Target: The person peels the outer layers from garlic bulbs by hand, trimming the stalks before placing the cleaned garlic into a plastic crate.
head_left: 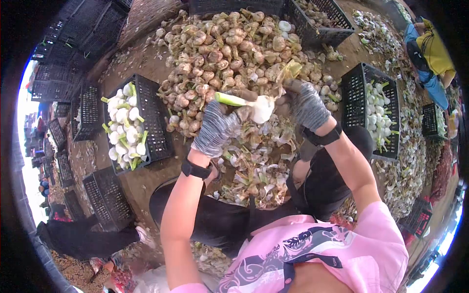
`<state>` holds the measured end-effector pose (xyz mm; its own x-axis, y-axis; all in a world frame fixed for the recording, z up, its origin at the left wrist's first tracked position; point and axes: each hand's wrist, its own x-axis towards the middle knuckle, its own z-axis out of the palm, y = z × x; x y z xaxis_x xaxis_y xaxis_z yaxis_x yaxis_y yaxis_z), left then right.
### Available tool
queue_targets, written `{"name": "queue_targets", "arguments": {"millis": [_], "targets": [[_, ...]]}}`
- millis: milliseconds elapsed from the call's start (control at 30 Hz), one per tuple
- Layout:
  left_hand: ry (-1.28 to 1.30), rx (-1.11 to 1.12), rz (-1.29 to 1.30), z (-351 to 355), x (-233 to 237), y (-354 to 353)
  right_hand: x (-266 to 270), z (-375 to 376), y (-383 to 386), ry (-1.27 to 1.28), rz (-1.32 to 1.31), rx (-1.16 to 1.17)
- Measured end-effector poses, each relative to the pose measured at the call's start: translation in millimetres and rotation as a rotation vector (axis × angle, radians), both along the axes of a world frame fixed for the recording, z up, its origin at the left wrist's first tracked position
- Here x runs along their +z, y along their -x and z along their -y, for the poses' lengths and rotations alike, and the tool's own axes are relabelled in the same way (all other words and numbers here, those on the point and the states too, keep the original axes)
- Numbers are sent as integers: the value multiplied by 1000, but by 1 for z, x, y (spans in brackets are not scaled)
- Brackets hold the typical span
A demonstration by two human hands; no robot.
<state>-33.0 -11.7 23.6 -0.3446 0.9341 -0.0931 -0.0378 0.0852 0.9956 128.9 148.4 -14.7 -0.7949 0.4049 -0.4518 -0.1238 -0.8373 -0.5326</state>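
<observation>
My gloved left hand (215, 129) is closed around a garlic bulb (261, 108), its green stem (229, 99) poking out to the left, and I hold it above the heap of peelings (259, 168) in front of my knees. My gloved right hand (308, 105) sits just beside the bulb, fingers pinched shut on a strip of yellowish skin (292, 70). The pile of unpeeled garlic (229, 49) lies beyond, with a black crate (156, 122) of white peeled bulbs on my left.

The floor (146, 183) is bare brown earth. Left of the left hand (215, 129) and nearer to the person stand empty black crates (105, 198); further stacks of crates (73, 29) rise far beyond them. Bright daylight enters at the far left.
</observation>
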Motion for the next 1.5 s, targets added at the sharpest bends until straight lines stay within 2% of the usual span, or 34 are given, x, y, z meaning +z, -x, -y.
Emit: {"name": "queue_targets", "arguments": {"millis": [33,67,133,167,200,267,300,333,367,400,467,500,567,667,733,767,800,867,900,933,1000,1033,1067,1133,1167,1233,1267,1333,1367,1400,1467,1500], "targets": [[7,-49,199,-1,9,-1,4,1,-2,-103,122,-24],[8,-49,196,0,6,-3,-3,1,-1,-102,120,-24],[-133,33,743,1,2,-5,-8,4,6,-942,202,27],[-94,30,807,2,2,-1,-6,5,0,-826,308,317],[-98,31,802,2,1,1,6,12,-1,-830,303,317],[-98,99,787,-1,-9,4,20,23,2,-1480,398,526],[-106,166,698,-3,-9,2,10,24,9,-1587,407,328],[-100,166,703,-2,-8,0,4,20,10,-1389,277,182],[-35,202,480,-1,-7,-2,0,20,3,-1346,226,91],[24,232,254,-2,-4,-5,21,26,4,-1307,174,-1],[-14,210,173,-5,-10,-10,46,37,4,-1444,271,112],[-52,209,94,-7,-12,-13,37,38,7,-1578,147,26],[-91,164,-45,-7,-12,-13,28,32,8,-1605,205,-5],[39,128,-85,-7,-18,-10,26,26,11,-1631,287,-15],[-27,93,-69,-10,-19,-11,12,25,10,-1315,206,15],[-88,57,-53,-10,-21,-12,7,24,9,-1198,302,31],[-86,54,-53,-9,-25,-12,0,20,8,-1195,303,28],[-57,74,-77,-3,-35,-14,-21,1,3,-1581,554,78],[-76,81,-8,-2,-24,-16,-23,-6,4,-1622,788,349],[-77,75,-11,-2,-18,-14,-25,-6,-1,-1620,791,341],[-17,74,85,-1,-12,-6,-22,-6,-7,-1580,562,571],[-10,86,213,-2,-14,-4,-32,-9,-3,-1598,654,641],[-8,90,216,-2,-14,-4,-35,-9,-5,-1596,653,647],[-160,86,704,-4,-10,-5,-8,1,-1,-1526,280,158],[-130,84,780,-3,-15,-2,-2,6,1,-1526,282,157],[-110,115,860,-5,-12,-4,7,17,5,-895,-105,57],[-85,146,940,-6,-11,-6,7,21,8,-894,-109,58],[-48,189,1007,-6,-16,-5,12,30,15,-978,-33,201],[-40,220,1019,-5,-25,-2,19,33,14,-736,11,339],[-36,250,1030,-6,-27,-2,22,33,12,-736,11,337],[-42,235,1071,-7,-31,-1,26,34,7,-518,104,520],[-23,261,1050,-7,-35,-1,31,36,5,-327,73,423]]}}
